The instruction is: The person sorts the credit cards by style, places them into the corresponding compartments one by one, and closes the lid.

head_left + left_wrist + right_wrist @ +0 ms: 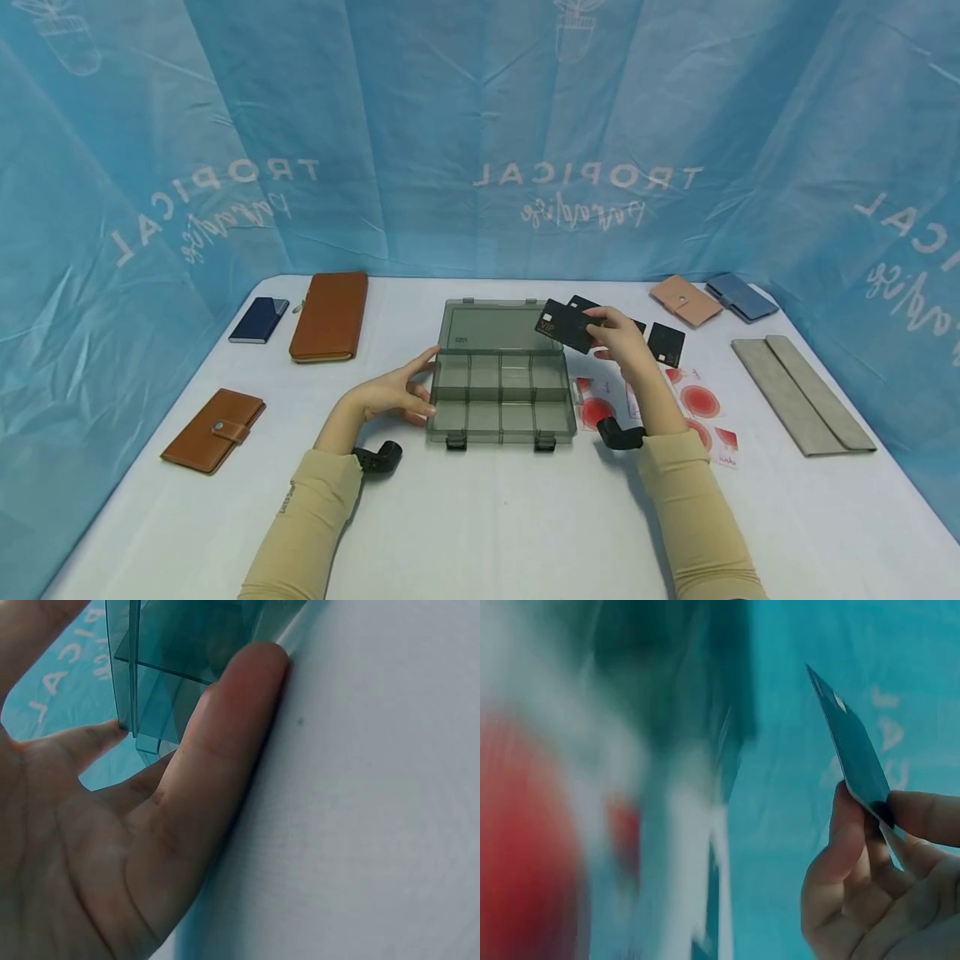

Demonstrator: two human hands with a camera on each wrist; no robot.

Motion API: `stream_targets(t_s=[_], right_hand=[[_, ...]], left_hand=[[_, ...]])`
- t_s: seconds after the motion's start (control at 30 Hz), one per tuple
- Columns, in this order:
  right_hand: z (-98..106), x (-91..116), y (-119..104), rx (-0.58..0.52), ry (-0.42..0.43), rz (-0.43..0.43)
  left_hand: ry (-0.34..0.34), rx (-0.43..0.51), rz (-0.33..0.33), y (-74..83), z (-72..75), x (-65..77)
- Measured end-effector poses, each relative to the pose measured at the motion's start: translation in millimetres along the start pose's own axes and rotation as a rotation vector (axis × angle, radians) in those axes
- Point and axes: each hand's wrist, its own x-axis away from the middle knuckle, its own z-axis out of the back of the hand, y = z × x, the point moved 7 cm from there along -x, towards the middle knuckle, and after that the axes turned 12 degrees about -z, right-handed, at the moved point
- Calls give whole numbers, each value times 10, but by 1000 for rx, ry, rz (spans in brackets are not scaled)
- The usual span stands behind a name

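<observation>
My right hand (624, 340) pinches a black VIP card (562, 326) by one edge, above the right side of a grey see-through divided box (501, 436). The box lies with its lid (487, 323) folded back and its compartments facing up. In the right wrist view the card (853, 746) stands tilted between thumb and fingers. At the box's left side, my left hand (390, 395) touches the wall with its fingers spread; the left wrist view shows fingers along the see-through wall (169, 637). Another black card (581, 302) shows partly behind the held one.
Right of the box lie another black card (666, 344) and several red-and-white cards (701, 401). Farther right are a tan wallet (686, 300), a blue wallet (742, 297) and a grey sleeve (802, 396). Leftward lie brown wallets (330, 317) and a dark blue holder (258, 320).
</observation>
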Motion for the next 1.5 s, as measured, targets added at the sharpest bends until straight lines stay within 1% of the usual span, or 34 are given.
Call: stream_targets(t_s=[0.07,0.2,0.33,0.5,0.57,0.7,0.77,0.83,1.03,1.1,1.3,1.43,1.5], right_hand=[[-129,49,-85,-19,-29,20],[-403,139,-238,39,-70,58],[-660,219,-365,166,-92,96],[-908,295,-530,368,-83,161],[-996,304,-584,440,-87,179],[-1159,238,-637,534,-138,211],[-1222,190,-657,567,-163,218],[-1275,134,-661,573,-196,208],[-1417,15,-570,590,-300,137],[-1448,8,-550,626,-311,143],[-1478,17,-537,728,-300,167],[-1485,30,-516,787,-331,166],[-1478,46,-505,791,-356,168]], left_hand=[[0,-5,-3,7,5,-2],[-5,-15,1,5,14,-6],[-6,-18,11,-12,26,0],[-1,-10,19,-27,31,3],[-4,-9,16,-30,27,2],[-7,-3,6,-40,21,10],[-6,1,7,-46,20,11],[-9,4,4,-45,17,7],[-19,-1,0,-51,10,10],[-23,-6,5,-57,6,13],[-18,-6,3,-55,1,7],[-13,-3,-1,-46,-1,2],[-14,-4,0,-43,-2,1]])
